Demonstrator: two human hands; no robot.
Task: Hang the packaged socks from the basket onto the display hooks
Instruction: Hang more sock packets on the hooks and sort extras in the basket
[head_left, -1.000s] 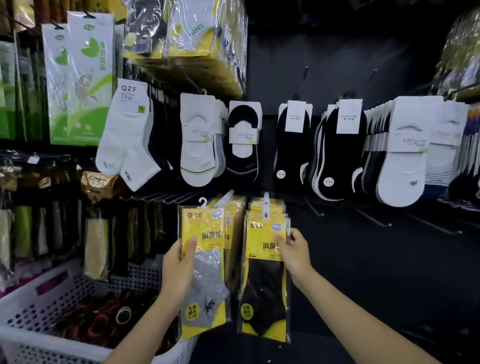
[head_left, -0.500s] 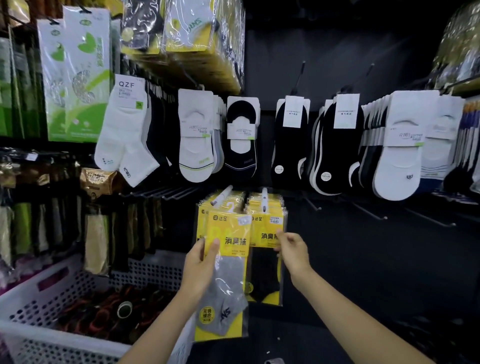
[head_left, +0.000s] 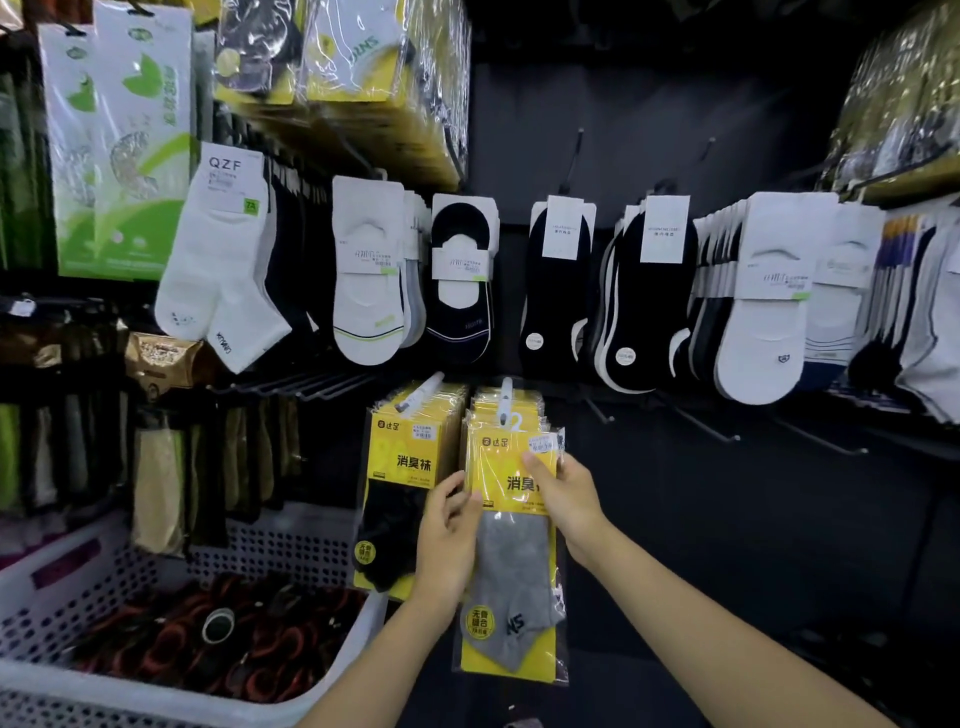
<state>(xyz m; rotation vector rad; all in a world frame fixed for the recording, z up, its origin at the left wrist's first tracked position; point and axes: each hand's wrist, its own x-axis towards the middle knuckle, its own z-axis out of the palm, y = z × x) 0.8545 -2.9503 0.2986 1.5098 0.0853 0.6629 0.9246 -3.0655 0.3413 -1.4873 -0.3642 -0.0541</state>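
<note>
Yellow grey-sock pack (head_left: 511, 551) gripped by both left hand (head_left: 448, 530) and right hand (head_left: 566, 493), its hook hole hidden.

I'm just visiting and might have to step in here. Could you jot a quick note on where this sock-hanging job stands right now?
Left hand: fingers pinching the left edge of the grey sock pack.
Right hand: gripping the same pack near its top right.
The pack sits in front of the right yellow stack, its hanger at the white hook tip; whether it is fully threaded cannot be told.
The left stack, black socks in front, hangs on its own hook.
Left to do: confirm the grey pack is on, let go, then fetch more from the basket, which still holds items.
</note>
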